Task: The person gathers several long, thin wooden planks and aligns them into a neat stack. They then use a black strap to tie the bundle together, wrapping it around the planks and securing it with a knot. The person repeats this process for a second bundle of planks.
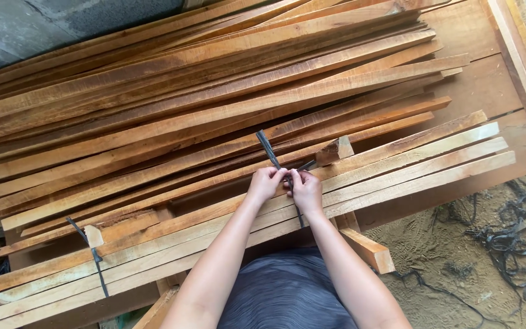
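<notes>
The left hand and right hand meet, each grip pinched shut on the thin dark plastic strap; the strap wraps the near bundle of long pale wooden slats; another dark strap binds it farther left.

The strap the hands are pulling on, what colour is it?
Black. The strap shows best in the head view, pinched by both hands over the light-brown wooden slats.

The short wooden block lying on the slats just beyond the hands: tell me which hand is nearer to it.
Right. The right hand sits just below-left of the short wooden block; the left hand is farther left, both gripping the dark strap.
</notes>
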